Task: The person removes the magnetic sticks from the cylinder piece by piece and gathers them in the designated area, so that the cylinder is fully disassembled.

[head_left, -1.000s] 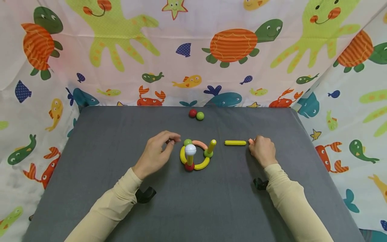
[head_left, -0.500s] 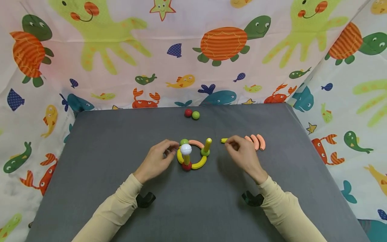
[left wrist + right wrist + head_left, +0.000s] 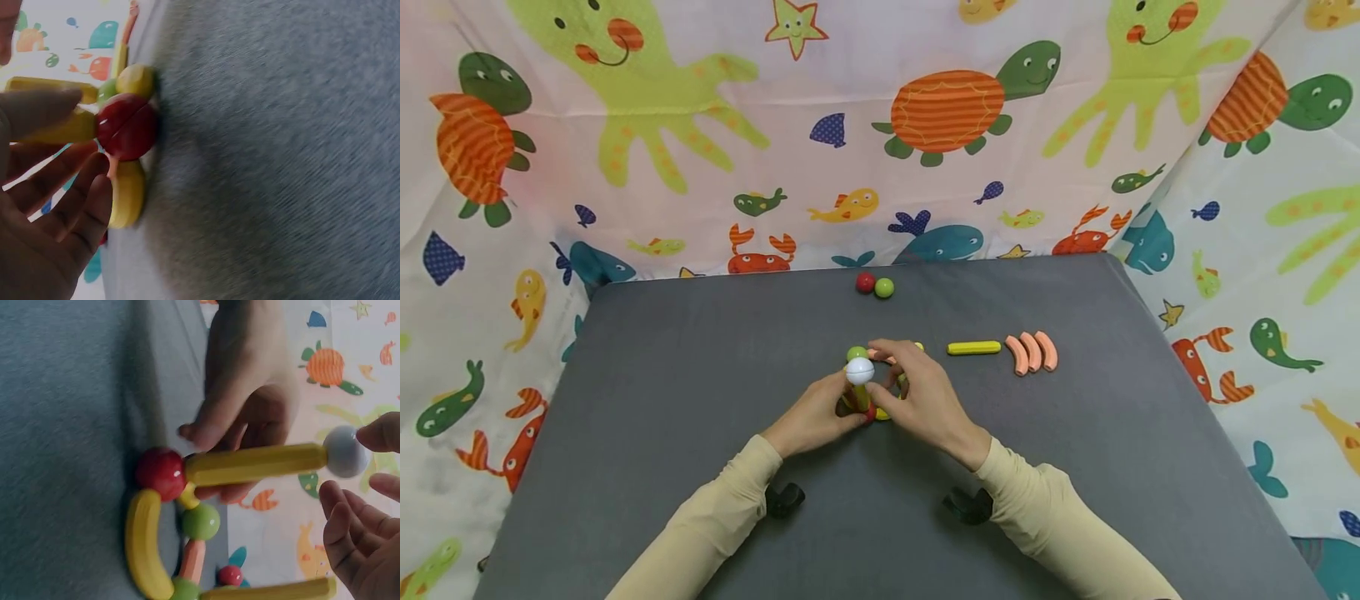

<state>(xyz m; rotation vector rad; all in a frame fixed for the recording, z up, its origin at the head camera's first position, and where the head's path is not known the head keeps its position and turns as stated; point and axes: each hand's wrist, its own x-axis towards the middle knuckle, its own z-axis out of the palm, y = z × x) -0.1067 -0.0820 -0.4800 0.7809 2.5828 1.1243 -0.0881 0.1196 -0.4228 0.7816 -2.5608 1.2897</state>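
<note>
A ring of toy pieces lies ahead of me: a red ball [image 3: 160, 474], green balls, yellow curved bars [image 3: 142, 544] and a salmon curved bar [image 3: 192, 562]. From the red ball rises a yellow rod [image 3: 256, 465] topped by a white ball [image 3: 860, 371]. My left hand [image 3: 816, 412] pinches that rod low down, thumb on one side and fingers on the other. Around the white ball my right hand [image 3: 928, 404] is spread, its thumb tip close to or touching it, fingers apart. A second upright yellow rod [image 3: 275, 590] is mostly hidden by the right hand in the head view.
Right of the ring lie a loose yellow rod [image 3: 973, 347] and three salmon curved bars [image 3: 1032, 353]. A red ball [image 3: 865, 282] and a green ball [image 3: 883, 287] sit at the grey table's back edge. Printed cloth [image 3: 700, 225] hangs behind and at the sides.
My right hand has moved left from the salmon bars, past the loose yellow rod, to the white ball. My left hand has come right and taken hold of the upright rod.
</note>
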